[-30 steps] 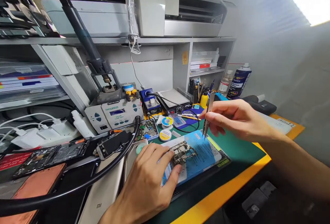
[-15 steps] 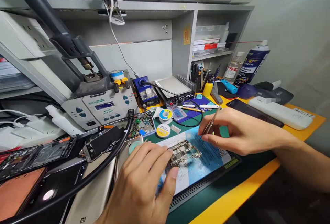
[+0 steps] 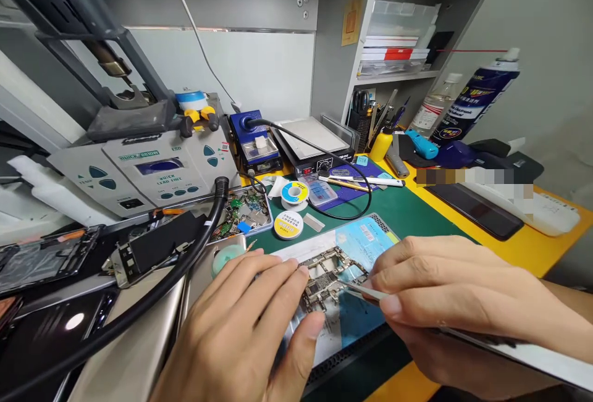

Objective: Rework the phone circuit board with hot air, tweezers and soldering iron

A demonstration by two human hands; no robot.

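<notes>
A bare phone logic board with silver metal shields (image 3: 327, 281) lies flat at lower centre of the frame, on a blue-and-white printed card (image 3: 365, 247). Left hand (image 3: 245, 328), bottom centre: grip closed on the board, fingertips on its left edge, thumb at its lower edge. Right hand (image 3: 449, 291), lower right: grip pressed together on slim steel tweezers (image 3: 365, 293), which point at the board's right side. Fingers hide the tips, so I cannot tell whether they pinch anything.

The card sits on a green rubber mat (image 3: 407, 213) on a yellow tabletop (image 3: 532, 254). Just left of the left hand, a shallow metal tray (image 3: 241, 217) holds loose green circuit boards and small shields. Above the card, centre of the frame, are a spool of solder wire (image 3: 294, 195), a round yellow-labelled tin (image 3: 288, 225), and a clear plastic compartment box (image 3: 317, 191) with small items inside. Farther back, upper right of the tabletop, a black mesh cup (image 3: 361, 115) holds scissors and tweezers, beside a yellow squeeze bottle (image 3: 380, 144), a clear plastic bottle (image 3: 433, 105) of colourless liquid and a blue-and-white aerosol can (image 3: 477, 96).
</notes>
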